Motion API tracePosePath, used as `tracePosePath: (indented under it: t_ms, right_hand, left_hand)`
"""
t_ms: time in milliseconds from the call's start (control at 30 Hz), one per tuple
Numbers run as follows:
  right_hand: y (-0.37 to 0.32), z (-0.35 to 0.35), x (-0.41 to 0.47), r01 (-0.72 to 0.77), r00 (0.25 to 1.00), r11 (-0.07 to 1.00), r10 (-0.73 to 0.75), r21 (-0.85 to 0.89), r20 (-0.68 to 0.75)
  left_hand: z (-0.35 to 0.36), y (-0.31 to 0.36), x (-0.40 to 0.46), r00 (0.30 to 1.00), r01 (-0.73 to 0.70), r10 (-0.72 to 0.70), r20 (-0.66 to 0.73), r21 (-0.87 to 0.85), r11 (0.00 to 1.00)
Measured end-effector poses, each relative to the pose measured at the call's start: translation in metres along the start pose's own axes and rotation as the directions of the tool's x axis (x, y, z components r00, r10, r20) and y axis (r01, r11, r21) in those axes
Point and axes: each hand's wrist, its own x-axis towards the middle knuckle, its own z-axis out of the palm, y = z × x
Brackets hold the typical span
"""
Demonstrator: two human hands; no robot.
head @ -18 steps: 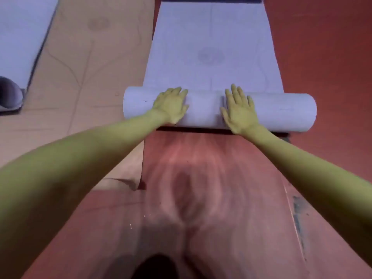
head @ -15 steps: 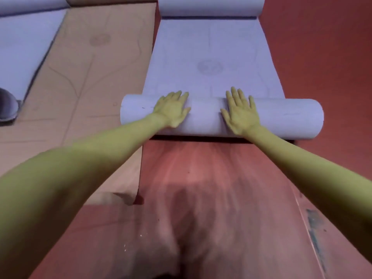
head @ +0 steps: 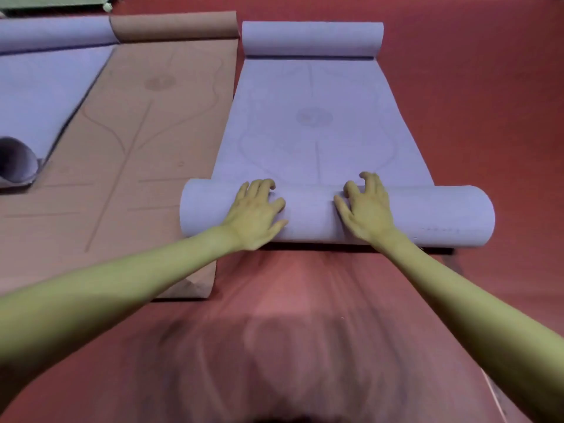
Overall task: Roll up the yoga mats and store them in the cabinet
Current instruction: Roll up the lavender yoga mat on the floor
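A purple yoga mat (head: 314, 132) lies lengthwise on the red floor, its near end rolled into a thick roll (head: 427, 215) across the middle of the view. My left hand (head: 254, 212) lies on the roll left of centre, fingers bent over its top. My right hand (head: 366, 206) is on the roll right of centre, fingertips curled and digging in at the far side. The mat's far end (head: 311, 38) curls up in a smaller roll. No cabinet is in sight.
A brown mat (head: 128, 141) lies flat beside the purple one on the left, its far end (head: 174, 25) rolled. Further left is another purple mat (head: 39, 96) with a curled near end (head: 15, 160). Red floor (head: 488, 102) spreads right. Something green (head: 52, 1) shows top left.
The roll has moved away from me and grown thicker. The fingers of both hands, straight before, now bend over the roll's top. The view has tilted up, showing the mats' far ends.
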Motion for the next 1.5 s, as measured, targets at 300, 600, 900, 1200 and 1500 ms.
tracePosePath:
  t_ms: [300, 600, 900, 1200, 1500]
  right_hand:
    - [0.004, -0.005, -0.098, 0.024, 0.992, 0.999, -0.019, -0.042, 0.126]
    - [0.004, -0.015, -0.157, 0.180, 0.964, 0.981, -0.190, 0.069, 0.187]
    - [0.023, -0.018, -0.208, 0.251, 0.938, 0.938, -0.297, 0.241, 0.178]
    - [0.027, 0.009, -0.264, 0.312, 0.950, 0.932, -0.312, 0.185, -0.027]
    - [0.042, 0.016, -0.295, 0.299, 0.941, 0.952, -0.283, 0.065, -0.184]
  left_hand:
    - [0.000, 0.010, -0.033, 0.987, 0.071, -0.062, 0.150, -0.056, 0.996]
    - [0.016, 0.028, -0.112, 0.948, 0.064, -0.047, 0.314, -0.044, 0.997]
    - [0.014, 0.049, -0.156, 0.992, 0.022, 0.014, 0.125, -0.282, 0.959]
    - [0.028, 0.077, -0.198, 0.998, -0.016, 0.031, 0.060, -0.235, 0.972]
    - [0.061, 0.102, -0.241, 0.995, 0.036, -0.054, -0.079, -0.213, 0.976]
